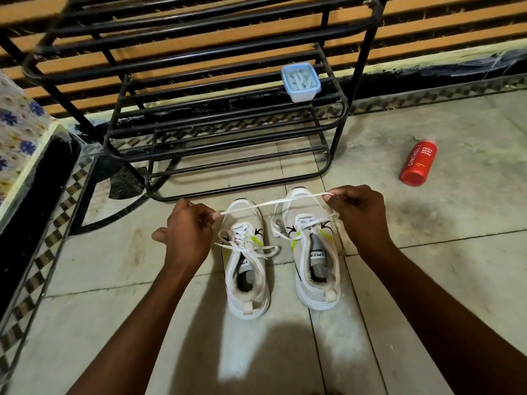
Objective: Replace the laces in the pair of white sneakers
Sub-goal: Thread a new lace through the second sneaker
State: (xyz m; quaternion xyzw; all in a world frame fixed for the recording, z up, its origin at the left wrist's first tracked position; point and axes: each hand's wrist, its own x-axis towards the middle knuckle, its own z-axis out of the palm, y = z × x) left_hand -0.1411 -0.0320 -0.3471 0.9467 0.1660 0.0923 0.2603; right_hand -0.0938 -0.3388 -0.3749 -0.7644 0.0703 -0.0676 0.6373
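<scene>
Two white sneakers stand side by side on the tiled floor, toes pointing away from me: the left sneaker (247, 269) and the right sneaker (312, 252). Both carry loose white laces through their upper eyelets. A white lace (273, 203) is stretched taut above their toes. My left hand (186, 232) pinches its left end. My right hand (356, 215) pinches its right end, and from there the lace drops toward the right sneaker's eyelets.
A black metal shoe rack (216, 115) stands just beyond the sneakers, with a small lidded plastic box (301, 82) holding white pieces on one shelf. A red bottle (418, 162) lies on the floor at right. A patterned cloth-covered edge (20, 132) is at left.
</scene>
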